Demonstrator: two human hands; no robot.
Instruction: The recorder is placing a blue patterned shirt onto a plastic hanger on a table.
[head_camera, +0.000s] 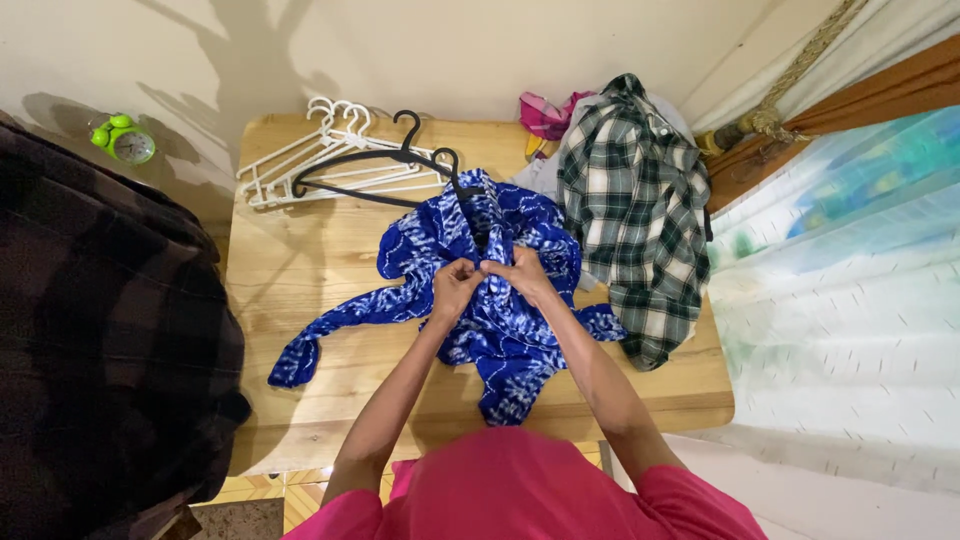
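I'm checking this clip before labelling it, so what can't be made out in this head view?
- Fingertips of the left hand and right hand: buried in folds of the blue patterned garment, so the exact grip is hidden.
- Black hanger: its right end runs under the garment.
- Pink cloth: mostly covered by the plaid shirt.
- Green alarm clock: dial too small to read.

No packages, labels, signs or screens show in this view. The nearest thing to a display is the small round lime-green alarm clock with a pale dial (127, 141), which sits at the upper left by the cream wall, well apart from the bench; its face is too small to make out.
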